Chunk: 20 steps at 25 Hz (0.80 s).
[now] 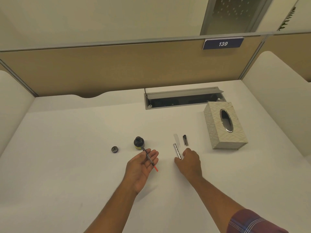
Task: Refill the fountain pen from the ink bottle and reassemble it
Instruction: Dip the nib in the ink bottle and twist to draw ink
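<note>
As right hand pinches barrel, end hidden

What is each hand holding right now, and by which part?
The left hand carries the pen section midway, across its open fingers; the right hand pinches the barrel by its near end.

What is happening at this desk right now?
A person is refilling a fountain pen. The left hand, palm up, carries the thin black pen section with a red end, its tip near the open dark glass ink bottle. The right hand pinches the silver metal barrel on the white desk. The black pen cap and round bottle lid lie apart.
</note>
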Available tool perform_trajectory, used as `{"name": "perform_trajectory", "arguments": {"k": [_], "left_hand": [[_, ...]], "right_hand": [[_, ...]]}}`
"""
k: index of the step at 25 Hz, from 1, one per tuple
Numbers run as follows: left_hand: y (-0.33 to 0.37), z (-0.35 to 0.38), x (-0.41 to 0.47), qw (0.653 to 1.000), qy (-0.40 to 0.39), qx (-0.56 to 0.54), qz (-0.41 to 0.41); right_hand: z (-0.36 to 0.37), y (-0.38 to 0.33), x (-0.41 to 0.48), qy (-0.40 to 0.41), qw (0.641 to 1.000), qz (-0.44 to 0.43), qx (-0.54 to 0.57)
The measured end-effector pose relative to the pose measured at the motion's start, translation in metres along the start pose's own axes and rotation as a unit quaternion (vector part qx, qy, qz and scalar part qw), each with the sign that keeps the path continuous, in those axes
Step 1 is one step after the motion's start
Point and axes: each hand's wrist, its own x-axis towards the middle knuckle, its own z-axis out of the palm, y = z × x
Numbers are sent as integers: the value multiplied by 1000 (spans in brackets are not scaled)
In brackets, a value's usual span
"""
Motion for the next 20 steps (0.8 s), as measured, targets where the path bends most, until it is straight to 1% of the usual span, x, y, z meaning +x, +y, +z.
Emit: {"name": "perform_trajectory", "arguments": {"k": [3,5,7,9,10,11,14,15,17,20], "left_hand": [[0,0,1,1000,1,-2,-1],[1,0,1,1000,2,-5,1],[2,1,1,1000,2,-5,1],[4,2,1,1000,3,-6,2],[4,2,1,1000,3,-5,2],[5,3,1,1000,3,-4,3],[7,4,1,1000,1,-4,4],[8,5,1,1000,-1,-5,5],[10,6,0,1000,-8,-7,7],[14,7,-1,1000,-21,-11,12]], "right_hand": [[1,3,4,-1,1000,2,12],[1,6,8,-1,999,17,47],[-3,6,8,27,995,23,92],[-8,-3,-1,62,989,-1,133],[-10,-10,-8,59,986,-17,158],[-12,-18,-16,34,982,-30,181],[-10,-41,-44,-121,969,-63,204],[-7,-46,-52,-156,964,-66,203],[-3,-54,-66,-185,954,-54,229],[-5,-63,-74,-183,931,-18,314]]}}
